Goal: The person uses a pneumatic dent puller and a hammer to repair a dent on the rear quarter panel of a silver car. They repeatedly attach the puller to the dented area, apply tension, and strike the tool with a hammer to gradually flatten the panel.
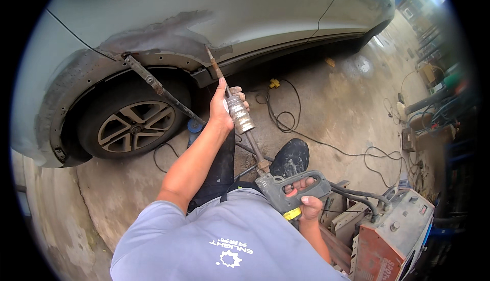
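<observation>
A spot-weld dent puller gun (269, 185) with a slide-hammer shaft reaches from my lap up to the silver car's panel (163, 33). My right hand (307, 207) is closed round the gun's dark grip, fingers through its loop by a red trigger. My left hand (224, 108) is wrapped about the shaft at the upper end of the ribbed metal sliding weight (241, 115). The shaft's thin tip (208, 50) meets, or nearly meets, the bare grey sanded patch above the wheel arch; exact contact is hard to tell.
A metal pull bar (153, 83) is fixed at the wheel arch and slants down past the wheel (137, 129). Cables (286, 123) snake over the concrete floor. At lower right stands a red and grey welder unit (390, 235), with thick leads running to the gun. Clutter lines the right side.
</observation>
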`<act>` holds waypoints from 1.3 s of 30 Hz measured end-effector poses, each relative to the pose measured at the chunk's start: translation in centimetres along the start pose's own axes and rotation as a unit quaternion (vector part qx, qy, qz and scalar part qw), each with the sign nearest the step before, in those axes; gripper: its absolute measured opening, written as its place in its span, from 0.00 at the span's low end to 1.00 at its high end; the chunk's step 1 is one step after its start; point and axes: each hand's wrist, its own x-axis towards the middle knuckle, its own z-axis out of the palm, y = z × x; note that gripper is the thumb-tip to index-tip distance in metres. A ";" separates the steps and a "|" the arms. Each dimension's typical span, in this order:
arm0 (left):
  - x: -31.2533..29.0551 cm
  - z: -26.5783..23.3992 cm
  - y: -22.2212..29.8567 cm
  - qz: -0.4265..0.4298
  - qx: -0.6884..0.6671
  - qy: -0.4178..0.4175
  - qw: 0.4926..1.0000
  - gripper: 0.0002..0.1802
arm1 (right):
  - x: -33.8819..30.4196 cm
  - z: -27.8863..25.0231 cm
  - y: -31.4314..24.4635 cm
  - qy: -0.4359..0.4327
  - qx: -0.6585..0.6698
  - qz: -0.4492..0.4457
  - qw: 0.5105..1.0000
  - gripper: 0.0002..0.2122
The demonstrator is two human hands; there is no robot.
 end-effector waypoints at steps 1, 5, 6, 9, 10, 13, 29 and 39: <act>-0.3 0.1 -0.5 0.010 0.003 0.010 1.000 0.30 | 0.0 -0.7 0.2 -0.014 0.002 0.000 1.000 0.16; -6.9 1.7 -7.4 0.064 0.085 0.060 0.993 0.17 | 0.2 -1.9 0.0 -0.068 0.027 0.002 0.997 0.19; -7.4 1.7 -7.3 0.066 0.083 0.057 0.993 0.17 | 0.3 -2.1 0.2 -0.085 0.029 0.001 0.996 0.17; -7.8 1.0 -7.3 0.063 0.083 0.054 0.993 0.19 | 0.2 -0.9 0.6 -0.062 0.001 0.001 0.998 0.15; -7.6 0.7 -7.3 0.051 0.066 0.048 0.995 0.20 | 0.4 0.0 0.4 -0.043 -0.004 0.002 0.999 0.15; -7.4 0.3 -6.6 -0.017 0.017 0.041 0.999 0.28 | 0.9 0.4 0.3 -0.013 -0.002 0.010 1.000 0.17; -7.3 -1.8 -5.0 -0.028 0.088 0.074 0.993 0.32 | 0.2 -3.1 0.5 -0.049 0.055 0.007 0.997 0.21; -7.9 -2.0 -4.4 -0.010 0.116 0.066 0.991 0.32 | -0.5 -3.0 0.5 -0.050 0.078 0.002 0.996 0.23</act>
